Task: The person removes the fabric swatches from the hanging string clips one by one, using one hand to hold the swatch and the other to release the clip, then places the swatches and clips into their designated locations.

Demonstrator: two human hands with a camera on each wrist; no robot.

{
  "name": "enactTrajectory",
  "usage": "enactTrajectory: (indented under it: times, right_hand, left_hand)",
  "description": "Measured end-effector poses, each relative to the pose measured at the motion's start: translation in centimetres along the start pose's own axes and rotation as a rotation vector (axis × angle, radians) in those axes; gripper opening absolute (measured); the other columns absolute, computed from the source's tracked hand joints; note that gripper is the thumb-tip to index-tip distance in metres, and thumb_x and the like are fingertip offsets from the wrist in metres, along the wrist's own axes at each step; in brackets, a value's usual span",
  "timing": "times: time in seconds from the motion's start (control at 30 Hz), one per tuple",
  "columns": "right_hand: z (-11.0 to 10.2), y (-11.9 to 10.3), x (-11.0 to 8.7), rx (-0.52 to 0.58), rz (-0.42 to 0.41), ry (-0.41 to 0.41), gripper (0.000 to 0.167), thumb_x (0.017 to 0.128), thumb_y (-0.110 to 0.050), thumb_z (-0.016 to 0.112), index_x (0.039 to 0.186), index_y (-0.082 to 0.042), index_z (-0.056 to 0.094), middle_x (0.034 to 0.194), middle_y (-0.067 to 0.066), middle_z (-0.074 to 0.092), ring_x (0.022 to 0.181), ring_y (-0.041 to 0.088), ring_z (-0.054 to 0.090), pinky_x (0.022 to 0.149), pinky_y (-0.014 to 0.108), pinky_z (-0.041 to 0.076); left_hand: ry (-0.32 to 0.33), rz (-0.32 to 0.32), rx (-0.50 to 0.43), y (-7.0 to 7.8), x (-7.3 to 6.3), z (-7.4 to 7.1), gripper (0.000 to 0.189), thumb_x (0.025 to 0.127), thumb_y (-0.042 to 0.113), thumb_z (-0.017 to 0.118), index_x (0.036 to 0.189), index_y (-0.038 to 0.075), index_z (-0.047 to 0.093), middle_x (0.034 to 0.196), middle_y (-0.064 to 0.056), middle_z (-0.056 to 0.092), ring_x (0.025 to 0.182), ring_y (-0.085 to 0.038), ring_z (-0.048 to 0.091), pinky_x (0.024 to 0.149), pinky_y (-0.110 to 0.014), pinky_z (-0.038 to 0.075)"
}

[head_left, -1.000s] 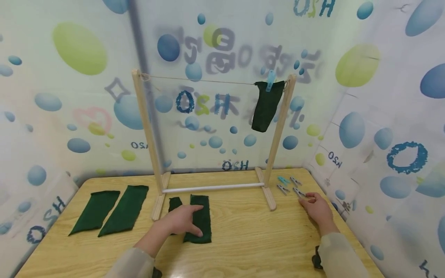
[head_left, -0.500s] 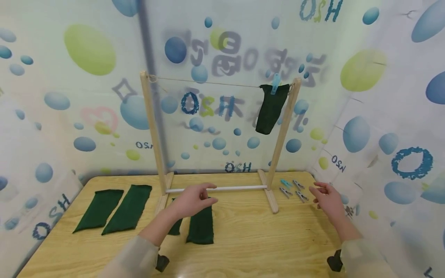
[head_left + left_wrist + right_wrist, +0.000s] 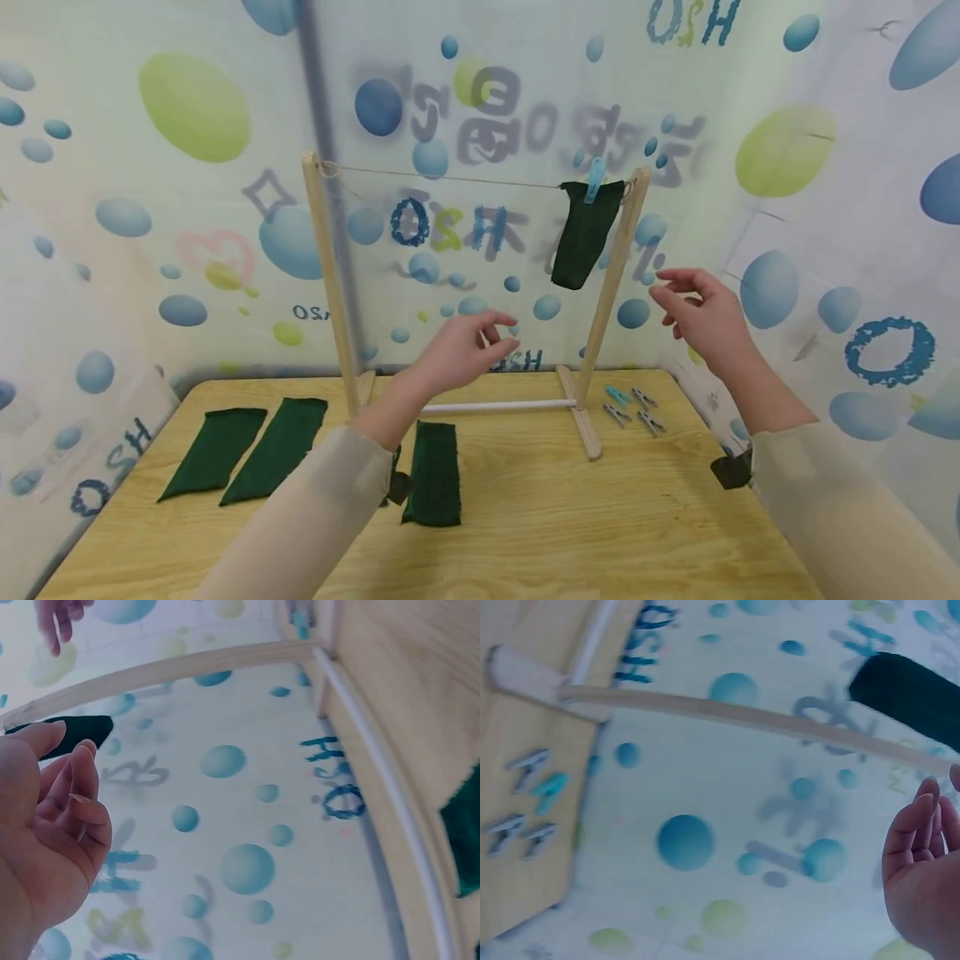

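Observation:
A dark green cloth point(image 3: 585, 237) hangs at the right end of a string point(image 3: 450, 177), held by a light blue clothespin point(image 3: 595, 181). My left hand point(image 3: 467, 350) is raised before the wooden rack, below and left of this cloth, fingers loosely bent around nothing. Right of the rack's right post point(image 3: 611, 283), my right hand point(image 3: 705, 321) is up in the air, also holding nothing, its fingertips pointing toward the post. In the right wrist view the relaxed fingers point(image 3: 911, 832) appear beneath the hanging cloth point(image 3: 907, 694).
On the table point(image 3: 555, 517) lie a green cloth point(image 3: 435, 475) at centre, a second mostly behind my left forearm, and two more cloths point(image 3: 213, 454) at left. Several clothespins point(image 3: 651, 423), grey and one teal, lie by the rack's right foot point(image 3: 581, 421). A white rod point(image 3: 502, 407) joins the feet.
My right hand has left the clothespins and risen toward the right post. My left hand has lifted off the central cloths and moved up and right. The hanging cloth stays put.

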State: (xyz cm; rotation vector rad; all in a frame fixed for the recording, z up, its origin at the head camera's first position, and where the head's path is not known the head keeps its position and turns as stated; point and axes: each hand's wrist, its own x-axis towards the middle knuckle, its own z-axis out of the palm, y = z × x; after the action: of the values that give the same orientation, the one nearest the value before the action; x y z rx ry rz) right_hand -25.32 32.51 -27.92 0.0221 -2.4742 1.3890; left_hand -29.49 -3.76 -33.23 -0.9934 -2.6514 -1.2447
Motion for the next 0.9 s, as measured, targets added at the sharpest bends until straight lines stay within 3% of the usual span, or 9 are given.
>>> enactTrajectory:
  times: [0.23, 0.47, 0.7, 0.9]
  right_hand:
    - [0.3, -5.6, 2.6, -0.012, -0.094, 0.046, 0.046, 0.109, -0.046, 0.068, 0.146, -0.020, 0.063, 0.114, -0.013, 0.061, 0.078, 0.009, 0.065, 0.066, 0.020, 0.055]
    - [1.0, -9.7, 4.3, 0.002, -0.168, 0.067, 0.046, 0.108, -0.042, 0.070, 0.147, -0.018, 0.065, 0.116, -0.014, 0.061, 0.074, 0.009, 0.066, 0.064, 0.019, 0.055]
    - [2.0, -12.1, 5.8, 0.053, -0.211, 0.060, 0.042, 0.107, -0.036, 0.072, 0.146, -0.022, 0.066, 0.122, -0.011, 0.060, 0.076, 0.014, 0.065, 0.065, 0.020, 0.055]
    - [3.0, -13.0, 6.8, 0.068, -0.210, 0.060, 0.045, 0.107, -0.034, 0.073, 0.149, -0.021, 0.066, 0.141, -0.003, 0.061, 0.078, 0.014, 0.067, 0.066, 0.020, 0.055]
  left_hand:
    - [0.099, 0.033, -0.131, 3.3, 4.1, -1.4, 0.040, 0.111, 0.029, 0.069, 0.147, 0.013, 0.068, 0.103, -0.007, 0.072, 0.073, -0.022, 0.069, 0.069, -0.032, 0.059]
    - [0.215, 0.017, -0.250, 5.6, 8.2, -1.8, 0.042, 0.111, 0.033, 0.068, 0.149, 0.013, 0.067, 0.118, -0.009, 0.072, 0.082, -0.022, 0.075, 0.078, -0.034, 0.061]
    - [0.316, -0.078, -0.394, 7.6, 11.2, -1.5, 0.050, 0.109, 0.040, 0.070, 0.153, 0.017, 0.062, 0.139, -0.006, 0.067, 0.103, -0.025, 0.079, 0.090, -0.036, 0.063]
    - [0.360, -0.096, -0.520, 8.8, 13.0, -1.1, 0.047, 0.108, 0.038, 0.073, 0.149, 0.017, 0.066, 0.138, -0.008, 0.067, 0.109, -0.027, 0.078, 0.095, -0.033, 0.062]
